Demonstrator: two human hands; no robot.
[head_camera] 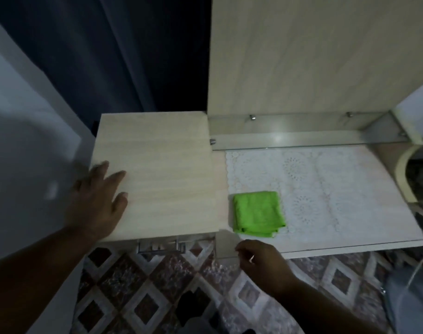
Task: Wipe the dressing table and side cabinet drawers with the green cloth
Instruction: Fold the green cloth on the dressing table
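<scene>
From the head camera I see my left hand (97, 198) lying flat on the side cabinet (162, 169) top near its left edge, fingers (116, 177) straight and spread apart. My right hand (263, 261) hovers just off the front edge of the tabletop (350, 213), its fingers loosely curled and holding nothing. The folded green cloth (257, 214) lies on the white lace mat (314, 179) just beyond those right fingers, untouched. A metal drawer handle (161, 247) shows below the left fingers, over the patterned floor (138, 297).

dim, soft, wide-angle warped; glare on the glass shelf (277, 138).
</scene>
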